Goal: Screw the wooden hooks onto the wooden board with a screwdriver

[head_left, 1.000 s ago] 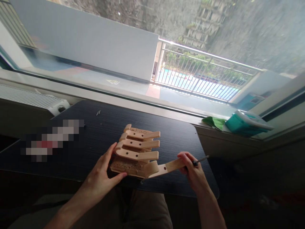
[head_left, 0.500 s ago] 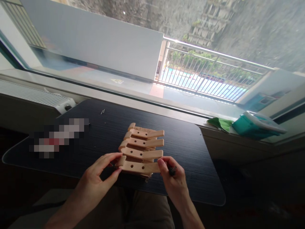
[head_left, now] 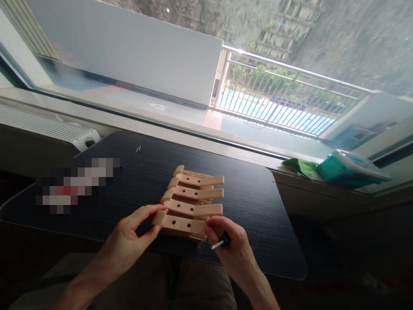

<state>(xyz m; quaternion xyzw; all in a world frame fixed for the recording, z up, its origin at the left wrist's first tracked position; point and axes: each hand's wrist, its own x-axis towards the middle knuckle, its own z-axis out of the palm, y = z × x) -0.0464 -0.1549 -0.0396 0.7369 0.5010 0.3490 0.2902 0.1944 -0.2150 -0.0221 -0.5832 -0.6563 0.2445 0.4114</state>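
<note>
Several wooden hooks lie in a row on a ragged brown backing, each with two dark holes. My left hand pinches the curled left end of the nearest wooden hook between thumb and fingers. At its other end, my right hand grips the same hook, hiding the tip. A dark slim tool with a pale metal shaft is also tucked in my right hand; its kind is unclear. Just beyond are the second hook, the third hook and the farthest hook.
The dark table stands against a window sill. Small metal pins lie near its far edge, and a blurred-out item is at the left. A green cloth and teal box rest on the sill; a radiator is at left.
The nearest hook has slid left relative to the others, with both hands on it. My right hand has turned, and the tool's metal shaft now shows.
</note>
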